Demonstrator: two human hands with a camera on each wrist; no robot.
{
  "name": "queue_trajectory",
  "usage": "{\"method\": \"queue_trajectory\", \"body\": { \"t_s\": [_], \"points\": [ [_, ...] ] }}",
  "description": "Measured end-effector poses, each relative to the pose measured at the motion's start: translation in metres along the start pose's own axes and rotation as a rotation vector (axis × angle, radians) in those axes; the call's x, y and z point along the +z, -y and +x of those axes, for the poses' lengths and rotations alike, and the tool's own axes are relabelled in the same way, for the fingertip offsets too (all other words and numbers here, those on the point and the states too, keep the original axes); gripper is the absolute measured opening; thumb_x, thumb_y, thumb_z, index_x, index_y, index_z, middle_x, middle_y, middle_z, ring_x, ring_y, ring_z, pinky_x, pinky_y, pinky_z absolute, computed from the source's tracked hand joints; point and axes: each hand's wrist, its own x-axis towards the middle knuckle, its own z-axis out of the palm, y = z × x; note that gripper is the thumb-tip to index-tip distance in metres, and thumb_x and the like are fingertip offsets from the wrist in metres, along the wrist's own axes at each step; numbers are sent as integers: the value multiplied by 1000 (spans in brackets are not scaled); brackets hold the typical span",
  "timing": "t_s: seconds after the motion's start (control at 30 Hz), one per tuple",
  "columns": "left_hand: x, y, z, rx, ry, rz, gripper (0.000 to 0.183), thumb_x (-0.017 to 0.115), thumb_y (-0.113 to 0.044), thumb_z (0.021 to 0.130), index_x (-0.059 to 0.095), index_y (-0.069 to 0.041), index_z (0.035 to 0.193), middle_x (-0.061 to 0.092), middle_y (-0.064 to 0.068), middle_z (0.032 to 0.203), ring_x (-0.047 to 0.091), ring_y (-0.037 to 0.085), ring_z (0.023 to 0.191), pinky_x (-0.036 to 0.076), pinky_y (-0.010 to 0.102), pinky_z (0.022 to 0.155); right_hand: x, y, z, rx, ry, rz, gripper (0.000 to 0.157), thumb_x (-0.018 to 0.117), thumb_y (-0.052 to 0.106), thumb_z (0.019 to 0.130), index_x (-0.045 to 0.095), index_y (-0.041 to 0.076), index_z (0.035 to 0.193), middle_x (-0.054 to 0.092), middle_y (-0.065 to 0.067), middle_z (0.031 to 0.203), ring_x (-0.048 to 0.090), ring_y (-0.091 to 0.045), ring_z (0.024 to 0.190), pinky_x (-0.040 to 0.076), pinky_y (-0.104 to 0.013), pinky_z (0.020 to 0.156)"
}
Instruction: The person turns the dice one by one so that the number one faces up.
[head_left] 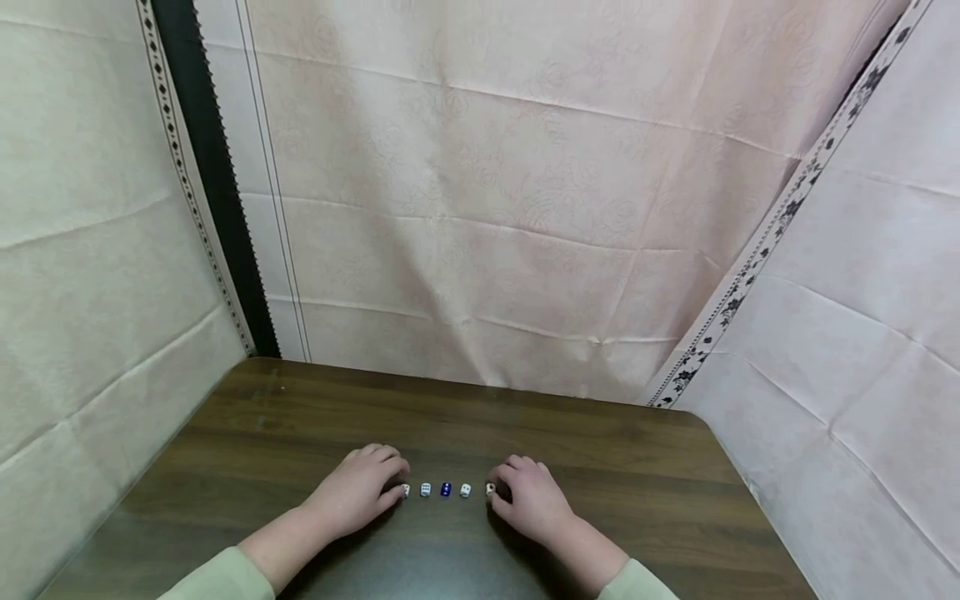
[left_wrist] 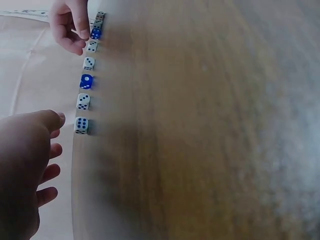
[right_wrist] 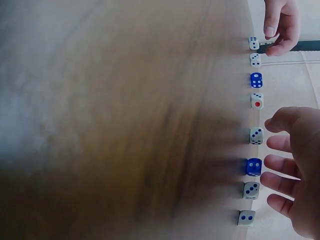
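Observation:
A row of several small dice runs across the wooden table, mostly white with blue pips, two of them blue with white pips. My left hand (head_left: 363, 487), loosely bent, is at the row's left end beside a white die (left_wrist: 81, 125), with a small gap between thumb and die. My right hand (head_left: 532, 500) lies along the right part of the row, its relaxed fingers close to a blue die (right_wrist: 254, 167) and white dice near it. Between the hands sit a blue die (head_left: 446, 489) and white dice. In the head view, my right hand hides the right-end dice.
The brown wooden table (head_left: 600, 450) has rounded far corners. Pale patterned cloth (head_left: 465, 208) hangs behind it, with more cloth at the left (head_left: 97, 250) and right (head_left: 862, 292). A dark strip (head_left: 217, 183) shows at the back left.

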Motion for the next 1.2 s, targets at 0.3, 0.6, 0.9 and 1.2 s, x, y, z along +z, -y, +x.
{"method": "queue_trajectory", "body": {
  "t_s": [0.3, 0.6, 0.9, 1.2],
  "points": [
    [-1, -4, 4, 3, 11, -11, 21, 68, -32, 94, 69, -19, 110, 62, 0, 117, 54, 27, 119, 41, 52, 101, -6, -11, -8, 5, -4, 59, 17, 72, 31, 89, 72, 20, 102, 63, 9, 99, 59, -15, 95, 46, -45, 87],
    [0, -12, 8, 21, 3, -18, 22, 70, -31, 93, 69, -18, 111, 62, 1, 118, 54, 26, 119, 41, 51, 101, -13, -31, -24, 29, -87, 48, 18, 73, 26, 88, 73, 15, 103, 65, 5, 99, 61, -17, 96, 46, -46, 87],
    [0, -20, 14, 15, 26, -47, 25, 67, -35, 95, 69, -18, 114, 62, -1, 119, 53, 25, 121, 40, 51, 104, -16, -51, -39, 95, -89, 57, 17, 74, 26, 87, 73, 17, 102, 64, 6, 98, 60, -16, 95, 46, -44, 86],
    [1, -32, 21, 38, 37, -64, 25, 66, -34, 96, 68, -18, 116, 61, -1, 121, 52, 25, 122, 40, 51, 104, -17, -59, -45, 102, -115, 26, 15, 76, 24, 84, 73, 18, 97, 63, 8, 96, 61, -16, 95, 46, -43, 87]
  ]
}}
